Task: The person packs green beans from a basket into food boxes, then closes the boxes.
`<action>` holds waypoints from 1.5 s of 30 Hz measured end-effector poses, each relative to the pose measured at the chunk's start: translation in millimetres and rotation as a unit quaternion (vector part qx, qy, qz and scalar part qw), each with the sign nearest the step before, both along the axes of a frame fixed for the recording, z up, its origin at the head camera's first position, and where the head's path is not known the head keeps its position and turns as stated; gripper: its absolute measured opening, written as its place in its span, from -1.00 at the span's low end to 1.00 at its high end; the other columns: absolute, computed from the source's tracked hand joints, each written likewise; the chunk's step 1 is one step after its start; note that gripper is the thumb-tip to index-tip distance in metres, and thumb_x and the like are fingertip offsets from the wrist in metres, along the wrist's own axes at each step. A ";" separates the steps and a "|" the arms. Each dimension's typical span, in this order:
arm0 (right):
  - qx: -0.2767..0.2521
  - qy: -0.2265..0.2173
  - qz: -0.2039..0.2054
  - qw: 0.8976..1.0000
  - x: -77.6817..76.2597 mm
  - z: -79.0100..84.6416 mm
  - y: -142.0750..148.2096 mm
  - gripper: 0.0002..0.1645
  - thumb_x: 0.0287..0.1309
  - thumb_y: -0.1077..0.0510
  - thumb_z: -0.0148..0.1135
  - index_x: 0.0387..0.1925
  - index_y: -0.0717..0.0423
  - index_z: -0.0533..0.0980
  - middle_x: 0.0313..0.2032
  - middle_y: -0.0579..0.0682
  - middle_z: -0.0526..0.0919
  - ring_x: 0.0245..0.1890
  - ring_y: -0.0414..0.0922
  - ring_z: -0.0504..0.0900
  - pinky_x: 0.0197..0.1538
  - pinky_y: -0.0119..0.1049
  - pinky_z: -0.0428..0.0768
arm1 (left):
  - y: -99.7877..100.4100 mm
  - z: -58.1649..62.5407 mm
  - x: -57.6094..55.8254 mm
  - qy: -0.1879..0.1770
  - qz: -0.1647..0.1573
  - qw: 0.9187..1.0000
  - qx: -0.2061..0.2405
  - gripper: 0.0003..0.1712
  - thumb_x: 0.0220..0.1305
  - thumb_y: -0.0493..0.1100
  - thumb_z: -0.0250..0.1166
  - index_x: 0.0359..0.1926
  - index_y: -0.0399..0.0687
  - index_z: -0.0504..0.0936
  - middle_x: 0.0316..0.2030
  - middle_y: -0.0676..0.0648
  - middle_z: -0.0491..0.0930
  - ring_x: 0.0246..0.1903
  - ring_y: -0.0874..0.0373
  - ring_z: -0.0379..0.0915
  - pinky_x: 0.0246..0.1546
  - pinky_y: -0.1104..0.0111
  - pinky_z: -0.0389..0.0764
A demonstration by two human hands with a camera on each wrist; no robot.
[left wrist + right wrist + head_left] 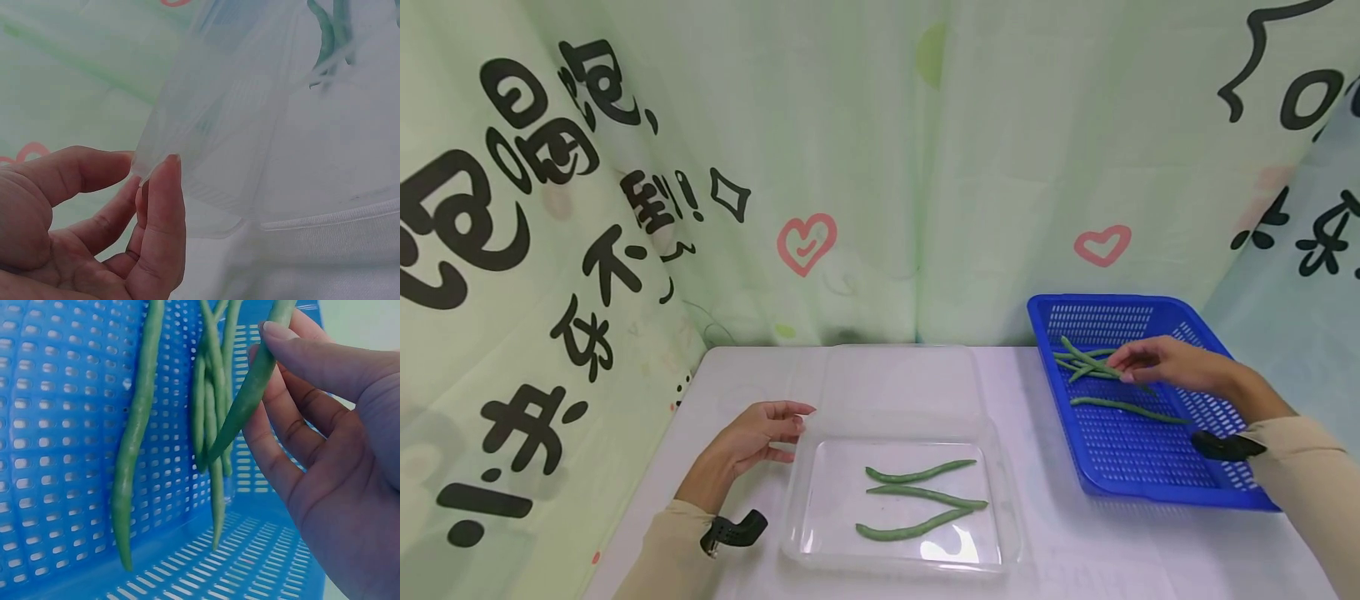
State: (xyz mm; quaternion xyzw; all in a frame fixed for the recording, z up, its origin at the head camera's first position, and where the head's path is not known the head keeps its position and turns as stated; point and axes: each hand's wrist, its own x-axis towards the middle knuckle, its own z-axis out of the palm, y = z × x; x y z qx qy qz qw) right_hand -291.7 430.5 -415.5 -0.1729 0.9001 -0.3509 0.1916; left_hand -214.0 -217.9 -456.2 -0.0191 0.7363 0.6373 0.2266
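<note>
Sorting of green beans between two containers, seen from the head and both wrists. A clear plastic box (835, 493) stands on the white tabletop (1052, 554), with a transparent flat panel (898, 375) lying just beyond its far edge. On its floor rest three green beans: the far bean (921, 476) lies apart, while the middle bean (917, 492) and the near bean (913, 531) converge at their right ends. The left hand (760, 433) pinches the box's far left corner, thumb and fingers narrow about the thin rim. To the right, a blue perforated basket (1138, 454) contains a loose cluster of green beans (210, 415) toward its far left side and, nearer the viewer, a single bean (1127, 407) lying separately. The right hand (1183, 367) is inside the basket's outline, holding one bean (245, 403) between thumb and fingers, its free end slanting in front of the cluster in the right wrist view. A pale green curtain (865, 125), printed with black lettering and red hearts, forms the background.
</note>
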 end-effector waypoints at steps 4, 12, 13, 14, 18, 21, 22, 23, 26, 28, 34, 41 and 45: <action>0.000 0.006 -0.004 1.000 2.7 3.7 0.1 -0.57 0.35 0.16 0.29 0.17 0.26 0.56 0.03 0.21 0.66 -0.03 -0.09 0.67 -0.03 -0.45 0.62 | 0.2 0.8 0.3 0.000 -0.001 1.000 0.002 -0.52 0.44 -0.30 0.19 0.32 -0.37 0.46 -0.09 -0.07 0.52 -0.10 -0.02 0.49 -0.28 0.30 0.71; -0.024 0.028 0.020 0.999 7.8 8.7 -1.9 -0.60 0.35 0.21 0.28 0.15 0.32 0.57 -0.04 0.15 0.69 -0.09 -0.18 0.69 -0.05 -0.45 0.64 | 0.3 2.0 0.7 -0.001 -0.001 1.000 -0.001 -0.53 0.44 -0.30 0.20 0.31 -0.36 0.47 -0.02 -0.14 0.52 -0.09 -0.03 0.49 -0.27 0.29 0.71; -0.028 0.031 0.022 0.999 8.6 9.7 -3.0 -0.60 0.35 0.22 0.28 0.14 0.33 0.56 -0.05 0.11 0.70 -0.09 -0.18 0.69 -0.05 -0.45 0.64 | 0.2 2.0 0.7 -0.001 -0.002 1.000 0.000 -0.53 0.44 -0.30 0.20 0.31 -0.37 0.47 -0.03 -0.12 0.52 -0.09 -0.03 0.49 -0.27 0.29 0.71; -0.033 0.034 0.025 0.999 9.2 10.9 -4.2 -0.61 0.35 0.22 0.27 0.14 0.33 0.56 -0.06 0.08 0.70 -0.10 -0.18 0.69 -0.05 -0.44 0.65 | 0.1 2.0 0.6 -0.001 -0.003 1.000 0.002 -0.52 0.44 -0.30 0.20 0.32 -0.37 0.46 -0.04 -0.11 0.52 -0.09 -0.03 0.49 -0.27 0.29 0.70; -0.046 0.047 0.038 0.997 12.0 17.2 -11.3 -0.62 0.37 0.23 0.25 0.14 0.32 0.55 -0.07 -0.04 0.71 -0.10 -0.21 0.68 -0.06 -0.40 0.67 | -0.3 1.8 0.4 -0.001 -0.007 1.000 0.004 -0.51 0.44 -0.30 0.20 0.32 -0.39 0.44 -0.10 -0.05 0.52 -0.10 -0.02 0.49 -0.28 0.30 0.71; -0.054 0.055 0.042 0.996 14.6 22.0 -17.9 -0.62 0.37 0.24 0.25 0.15 0.32 0.54 -0.06 -0.05 0.71 -0.10 -0.21 0.68 -0.07 -0.39 0.68 | -0.8 0.8 -0.1 0.000 -0.011 1.000 0.007 -0.51 0.45 -0.30 0.19 0.33 -0.40 0.43 -0.11 -0.05 0.51 -0.12 -0.01 0.49 -0.28 0.30 0.70; -0.055 0.059 0.042 0.996 15.6 23.3 -20.2 -0.63 0.37 0.23 0.25 0.15 0.31 0.55 -0.06 -0.05 0.71 -0.10 -0.21 0.68 -0.07 -0.39 0.68 | -0.9 0.5 -0.3 0.000 -0.012 1.000 0.007 -0.51 0.45 -0.30 0.18 0.33 -0.40 0.43 -0.11 -0.05 0.51 -0.12 0.00 0.49 -0.28 0.30 0.70; -0.057 0.061 0.041 0.996 16.7 24.5 -22.6 -0.62 0.37 0.23 0.26 0.15 0.31 0.55 -0.06 -0.05 0.71 -0.09 -0.19 0.68 -0.07 -0.39 0.68 | -1.1 0.1 -0.6 0.000 -0.013 1.000 0.007 -0.51 0.45 -0.30 0.18 0.33 -0.40 0.43 -0.10 -0.05 0.51 -0.12 0.00 0.49 -0.28 0.30 0.70; -0.060 0.073 0.047 0.994 18.9 27.9 -29.2 -0.64 0.35 0.24 0.27 0.13 0.27 0.56 -0.06 -0.05 0.71 -0.08 -0.16 0.69 -0.07 -0.39 0.68 | -1.1 -0.6 -1.3 0.000 -0.012 1.000 0.007 -0.51 0.45 -0.30 0.18 0.33 -0.40 0.43 -0.12 -0.03 0.51 -0.13 0.01 0.48 -0.28 0.30 0.70; -0.063 0.079 0.055 0.993 19.6 30.6 -33.7 -0.65 0.35 0.24 0.28 0.12 0.24 0.58 -0.06 -0.04 0.71 -0.08 -0.16 0.68 -0.06 -0.39 0.68 | -1.0 -0.6 -1.4 -0.001 -0.011 1.000 0.007 -0.51 0.44 -0.31 0.19 0.33 -0.40 0.43 -0.12 -0.03 0.50 -0.14 0.01 0.48 -0.28 0.30 0.70; -0.072 0.096 0.071 0.990 20.5 37.7 -48.2 -0.68 0.33 0.25 0.29 0.09 0.23 0.60 -0.08 -0.05 0.72 -0.09 -0.21 0.67 -0.06 -0.39 0.68 | -0.2 0.3 -1.3 0.000 -0.006 1.000 0.002 -0.52 0.44 -0.29 0.20 0.31 -0.37 0.46 -0.03 -0.12 0.51 -0.12 0.00 0.49 -0.27 0.29 0.70; -0.110 0.085 0.121 0.983 20.5 41.8 -67.2 -0.70 0.34 0.32 0.25 0.07 0.26 0.58 -0.09 0.08 0.70 -0.12 -0.11 0.68 -0.06 -0.36 0.68 | 0.7 0.6 -0.6 0.003 -0.004 1.000 -0.006 -0.53 0.45 -0.28 0.20 0.31 -0.35 0.47 0.03 -0.17 0.51 -0.10 -0.03 0.50 -0.25 0.28 0.71; -0.133 0.064 0.145 0.978 20.9 42.6 -79.3 -0.71 0.32 0.35 0.25 0.06 0.30 0.57 -0.11 0.23 0.66 -0.15 -0.10 0.66 -0.09 -0.30 0.70 | 0.7 0.5 -0.5 0.004 -0.006 1.000 -0.003 -0.53 0.45 -0.28 0.20 0.32 -0.35 0.47 0.03 -0.17 0.51 -0.09 -0.03 0.49 -0.25 0.28 0.70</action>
